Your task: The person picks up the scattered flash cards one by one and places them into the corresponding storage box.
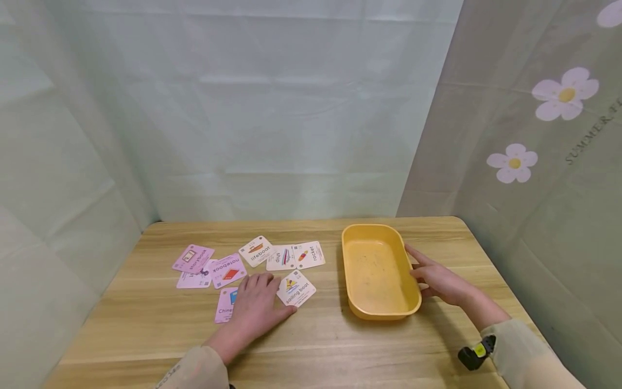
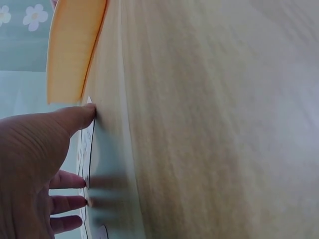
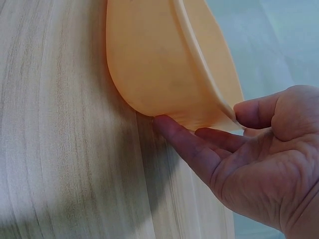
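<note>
My left hand (image 1: 259,305) lies low over the cards with its fingers spread. The thumb and a fingertip are at the edge of the sailing boat card (image 1: 302,292); whether the card is raised is unclear. The Chinese card (image 1: 223,309), purple, is partly hidden by this hand. The notebook card (image 1: 228,266) is just beyond its fingertips. On the right, my right hand (image 1: 444,281) holds the side of a yellow plastic tray (image 1: 380,313). The right wrist view shows one fingertip (image 3: 246,113) at the tray's rim and another digit low on its outer wall.
Farther back lie the lifeboat card (image 1: 255,249), the ship card (image 1: 277,262) and the rocket card (image 1: 311,254). To the left, the storybook card (image 1: 196,258) overlaps another card (image 1: 187,281). Curtains (image 1: 272,135) enclose the wooden table (image 1: 311,351) at the back and sides.
</note>
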Action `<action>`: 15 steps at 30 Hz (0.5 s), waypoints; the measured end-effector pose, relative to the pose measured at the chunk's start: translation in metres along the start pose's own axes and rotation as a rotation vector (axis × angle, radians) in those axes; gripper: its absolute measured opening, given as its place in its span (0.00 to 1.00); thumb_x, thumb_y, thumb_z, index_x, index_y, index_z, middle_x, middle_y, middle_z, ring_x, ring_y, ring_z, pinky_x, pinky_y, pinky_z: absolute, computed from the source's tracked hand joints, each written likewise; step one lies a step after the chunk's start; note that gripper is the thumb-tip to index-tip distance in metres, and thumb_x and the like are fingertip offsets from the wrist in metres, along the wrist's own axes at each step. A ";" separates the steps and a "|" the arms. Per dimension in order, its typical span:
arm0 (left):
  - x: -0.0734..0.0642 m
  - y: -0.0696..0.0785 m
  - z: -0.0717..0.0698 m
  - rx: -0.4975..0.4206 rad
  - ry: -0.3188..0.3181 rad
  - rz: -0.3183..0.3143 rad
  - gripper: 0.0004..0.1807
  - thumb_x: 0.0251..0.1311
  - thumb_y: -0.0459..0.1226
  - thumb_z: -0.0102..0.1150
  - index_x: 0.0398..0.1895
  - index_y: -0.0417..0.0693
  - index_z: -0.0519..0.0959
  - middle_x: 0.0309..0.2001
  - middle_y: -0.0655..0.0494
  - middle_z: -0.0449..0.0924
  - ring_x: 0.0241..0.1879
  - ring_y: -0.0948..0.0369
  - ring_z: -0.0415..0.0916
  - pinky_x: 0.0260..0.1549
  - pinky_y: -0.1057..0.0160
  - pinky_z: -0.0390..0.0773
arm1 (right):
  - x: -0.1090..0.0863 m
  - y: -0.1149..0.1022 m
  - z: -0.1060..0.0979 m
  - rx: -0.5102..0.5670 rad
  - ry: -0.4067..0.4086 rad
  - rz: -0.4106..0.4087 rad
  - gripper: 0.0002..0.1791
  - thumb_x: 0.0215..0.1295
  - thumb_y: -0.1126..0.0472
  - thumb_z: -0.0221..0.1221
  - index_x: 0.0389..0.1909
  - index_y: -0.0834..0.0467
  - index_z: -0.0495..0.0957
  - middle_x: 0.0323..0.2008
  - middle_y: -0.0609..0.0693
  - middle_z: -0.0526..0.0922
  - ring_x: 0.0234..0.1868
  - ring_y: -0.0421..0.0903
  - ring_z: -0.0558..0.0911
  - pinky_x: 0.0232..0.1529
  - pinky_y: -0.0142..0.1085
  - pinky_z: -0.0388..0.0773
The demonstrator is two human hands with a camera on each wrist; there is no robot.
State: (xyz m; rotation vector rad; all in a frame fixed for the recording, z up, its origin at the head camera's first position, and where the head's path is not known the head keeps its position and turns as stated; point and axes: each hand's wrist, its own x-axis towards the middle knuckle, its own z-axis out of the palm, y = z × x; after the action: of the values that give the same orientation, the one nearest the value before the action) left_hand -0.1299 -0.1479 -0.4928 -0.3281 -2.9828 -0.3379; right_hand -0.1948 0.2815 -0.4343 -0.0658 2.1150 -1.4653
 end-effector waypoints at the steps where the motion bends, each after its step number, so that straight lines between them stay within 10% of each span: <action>1: 0.000 0.000 0.000 -0.004 -0.003 0.000 0.45 0.51 0.68 0.67 0.61 0.44 0.79 0.60 0.43 0.74 0.62 0.43 0.67 0.65 0.38 0.62 | 0.000 0.000 0.000 0.000 0.000 0.000 0.43 0.77 0.65 0.45 0.83 0.46 0.34 0.77 0.74 0.48 0.70 0.68 0.67 0.56 0.56 0.79; 15: 0.007 0.001 -0.008 -0.211 -0.069 -0.081 0.40 0.47 0.56 0.78 0.58 0.41 0.78 0.63 0.40 0.72 0.65 0.40 0.62 0.66 0.38 0.60 | -0.002 -0.002 0.002 -0.011 -0.007 -0.006 0.42 0.77 0.64 0.44 0.83 0.47 0.34 0.77 0.74 0.47 0.72 0.70 0.63 0.57 0.57 0.78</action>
State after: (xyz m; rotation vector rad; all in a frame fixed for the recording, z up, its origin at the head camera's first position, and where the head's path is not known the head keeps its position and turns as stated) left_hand -0.1360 -0.1477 -0.4843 -0.2443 -3.0382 -0.6657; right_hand -0.1927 0.2800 -0.4318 -0.0809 2.1193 -1.4545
